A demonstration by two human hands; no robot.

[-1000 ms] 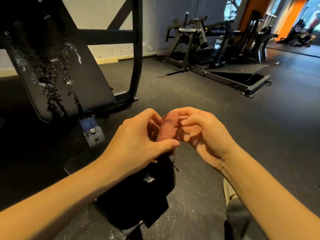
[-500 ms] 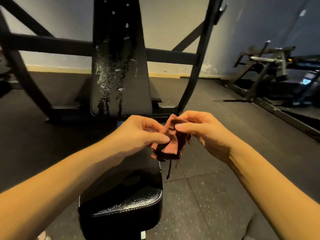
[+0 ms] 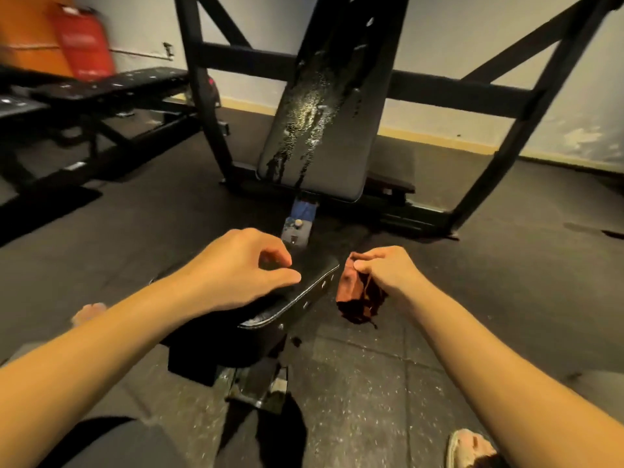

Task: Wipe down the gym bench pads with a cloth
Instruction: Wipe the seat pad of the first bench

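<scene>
A black bench stands before me. Its upright back pad (image 3: pixel 320 123) is streaked with wet drips down the middle. The black seat pad (image 3: pixel 304 292) lies low in front of it. My right hand (image 3: pixel 388 275) pinches a crumpled reddish-brown cloth (image 3: pixel 354 295), which hangs just right of the seat pad's edge. My left hand (image 3: pixel 243 268) hovers over the seat pad with fingers loosely curled and nothing in it.
Black frame bars (image 3: pixel 456 89) cross behind the back pad. Another flat bench (image 3: pixel 111 86) stands at the left, with red and orange items (image 3: pixel 84 45) against the wall. The floor is dark rubber matting (image 3: pixel 506 265). My feet (image 3: pixel 469 447) show at the bottom.
My hands have parted: the left let go of the cloth, and the right now holds it alone beside the seat pad. The view swung left and down.
</scene>
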